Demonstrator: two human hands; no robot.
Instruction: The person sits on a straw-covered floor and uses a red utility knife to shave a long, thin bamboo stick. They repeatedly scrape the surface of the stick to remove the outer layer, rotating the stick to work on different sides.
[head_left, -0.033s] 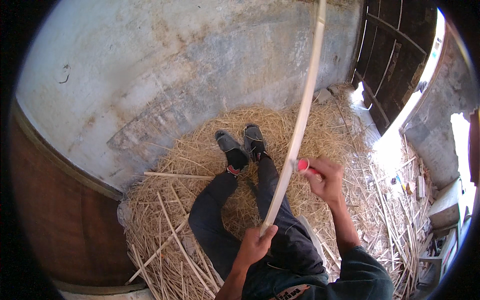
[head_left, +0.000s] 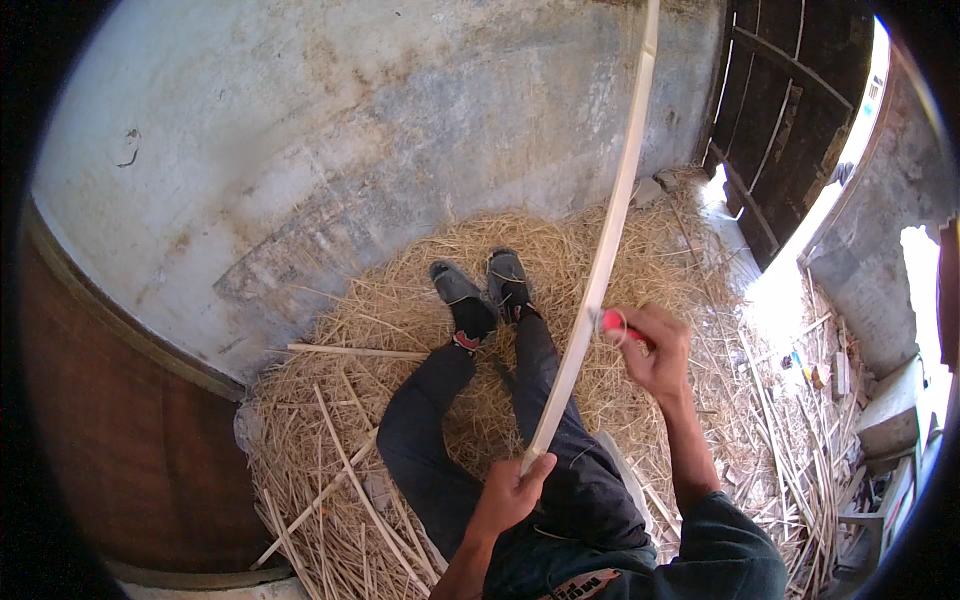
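A long pale bamboo strip (head_left: pixel 600 268) slants up from my lap, over my thigh, and past the top of the picture. My left hand (head_left: pixel 512 492) is closed round its lower end. In my right hand (head_left: pixel 655 350) is a red-handled knife (head_left: pixel 613 321), gripped between thumb and fingers. Its small metal end, blurred, meets the strip's right side about midway along the visible length. My legs, in dark trousers (head_left: pixel 430 420), stretch out on the straw-like shavings beneath the strip.
Pale shavings (head_left: pixel 430 250) cover the floor. Thin strips (head_left: pixel 350 470) lie loose at left, and more (head_left: pixel 790 440) pile up at right. A stained wall (head_left: pixel 400 130) stands ahead, with a dark plank door (head_left: pixel 780 110) at far right and a brown panel (head_left: pixel 120 420) at left.
My right hand and the knife have shifted slightly right along the strip. The strip's upper end has swung a little to the right. My left hand stays at the lower end.
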